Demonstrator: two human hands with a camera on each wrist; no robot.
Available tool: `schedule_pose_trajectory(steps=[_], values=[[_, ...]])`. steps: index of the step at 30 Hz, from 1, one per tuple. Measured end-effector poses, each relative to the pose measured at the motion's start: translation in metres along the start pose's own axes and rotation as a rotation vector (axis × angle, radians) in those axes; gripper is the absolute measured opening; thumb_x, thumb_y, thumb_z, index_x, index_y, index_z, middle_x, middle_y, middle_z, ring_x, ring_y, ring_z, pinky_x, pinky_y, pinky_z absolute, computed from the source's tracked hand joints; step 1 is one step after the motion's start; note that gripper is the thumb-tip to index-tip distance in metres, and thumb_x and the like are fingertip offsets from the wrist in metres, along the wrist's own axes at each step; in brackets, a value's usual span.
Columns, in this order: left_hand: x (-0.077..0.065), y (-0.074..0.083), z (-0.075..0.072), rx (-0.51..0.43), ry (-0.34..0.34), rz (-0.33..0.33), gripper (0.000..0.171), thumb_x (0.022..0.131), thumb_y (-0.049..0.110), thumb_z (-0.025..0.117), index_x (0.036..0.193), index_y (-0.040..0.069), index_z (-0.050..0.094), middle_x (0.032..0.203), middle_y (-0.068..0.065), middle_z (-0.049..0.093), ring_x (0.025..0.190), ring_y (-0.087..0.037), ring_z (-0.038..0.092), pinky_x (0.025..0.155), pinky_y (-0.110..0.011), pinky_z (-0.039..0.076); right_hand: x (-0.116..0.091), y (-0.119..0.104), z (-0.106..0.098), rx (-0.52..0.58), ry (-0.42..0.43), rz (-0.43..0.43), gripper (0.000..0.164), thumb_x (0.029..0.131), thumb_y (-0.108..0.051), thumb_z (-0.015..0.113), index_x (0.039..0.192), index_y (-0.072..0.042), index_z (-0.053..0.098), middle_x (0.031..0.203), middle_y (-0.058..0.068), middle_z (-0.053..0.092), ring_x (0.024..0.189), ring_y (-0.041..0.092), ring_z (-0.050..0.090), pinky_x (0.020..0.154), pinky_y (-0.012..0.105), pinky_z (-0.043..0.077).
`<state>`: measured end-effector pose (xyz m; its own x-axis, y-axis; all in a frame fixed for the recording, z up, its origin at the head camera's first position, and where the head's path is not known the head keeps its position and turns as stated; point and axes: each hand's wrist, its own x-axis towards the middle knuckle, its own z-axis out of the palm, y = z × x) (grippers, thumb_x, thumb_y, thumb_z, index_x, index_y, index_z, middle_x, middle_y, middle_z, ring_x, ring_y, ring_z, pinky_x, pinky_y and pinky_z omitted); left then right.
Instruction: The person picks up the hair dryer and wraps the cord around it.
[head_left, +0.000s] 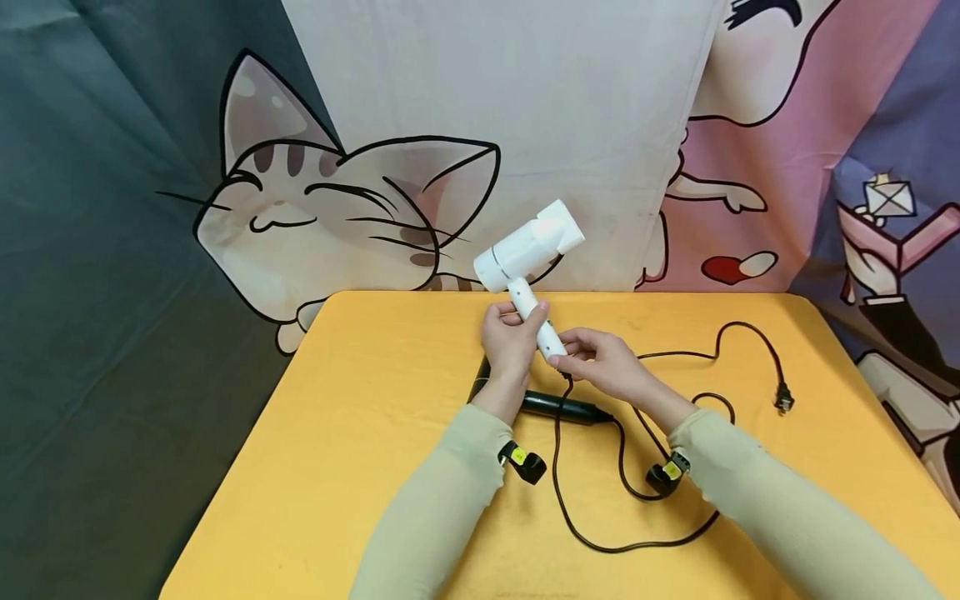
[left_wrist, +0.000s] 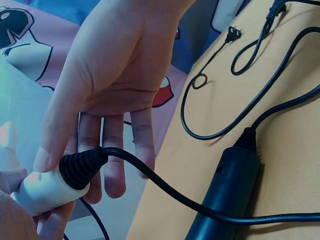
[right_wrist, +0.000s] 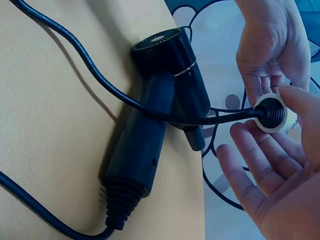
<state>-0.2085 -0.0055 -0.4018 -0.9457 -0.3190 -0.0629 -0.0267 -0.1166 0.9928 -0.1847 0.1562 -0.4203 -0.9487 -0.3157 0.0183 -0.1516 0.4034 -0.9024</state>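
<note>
A white hair dryer (head_left: 517, 254) is held up above the far part of the table, its nozzle pointing up and to the right in the head view. My left hand (head_left: 512, 337) grips the middle of its handle. At the handle's lower end, my right hand (head_left: 603, 360) pinches the base between thumb and fingers, beside the black ribbed cord sleeve (left_wrist: 82, 167). Below the hands a black hair dryer (right_wrist: 135, 130) lies on the table, partly hidden by the left hand and wrist in the head view.
Black cords (head_left: 637, 546) loop over the right half of the yellow table (head_left: 337, 467); one ends in a plug (head_left: 783, 398) near the right side. Behind the far edge hangs a cloth backdrop (head_left: 585, 100) printed with cartoon figures.
</note>
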Motion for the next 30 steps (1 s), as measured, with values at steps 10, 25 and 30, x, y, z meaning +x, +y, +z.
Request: schedule_pose_trajectory(steps=[10, 25, 30], values=[[-0.001, -0.001, -0.001, 0.019, -0.011, -0.004, 0.041, 0.084, 0.017, 0.093, 0.111, 0.007, 0.064, 0.089, -0.003, 0.058, 0.078, -0.017, 0.063, 0.064, -0.027, 0.057, -0.002, 0.004, 0.001, 0.136, -0.042, 0.011, 0.043, 0.105, -0.021, 0.071, 0.138, 0.006, 0.064, 0.114, 0.018, 0.078, 0.102, 0.029, 0.076, 0.082, 0.030, 0.063], [-0.001, 0.007, -0.024, -0.020, -0.343, -0.134, 0.052, 0.097, 0.028, 0.083, 0.137, 0.003, 0.062, 0.117, -0.013, 0.074, 0.103, -0.029, 0.077, 0.075, -0.039, 0.067, -0.009, 0.025, -0.017, 0.366, -0.098, 0.153, 0.057, 0.108, -0.026, 0.067, 0.153, 0.006, 0.053, 0.136, 0.031, 0.067, 0.107, 0.019, 0.076, 0.094, 0.045, 0.062], [0.000, 0.014, -0.040, -0.013, -0.425, -0.160, 0.051, 0.099, 0.031, 0.081, 0.139, 0.005, 0.064, 0.127, -0.014, 0.074, 0.107, -0.030, 0.076, 0.078, -0.040, 0.066, -0.012, 0.030, -0.021, 0.394, -0.102, 0.175, 0.058, 0.109, -0.026, 0.066, 0.155, 0.006, 0.050, 0.128, 0.024, 0.073, 0.107, 0.018, 0.077, 0.094, 0.045, 0.062]])
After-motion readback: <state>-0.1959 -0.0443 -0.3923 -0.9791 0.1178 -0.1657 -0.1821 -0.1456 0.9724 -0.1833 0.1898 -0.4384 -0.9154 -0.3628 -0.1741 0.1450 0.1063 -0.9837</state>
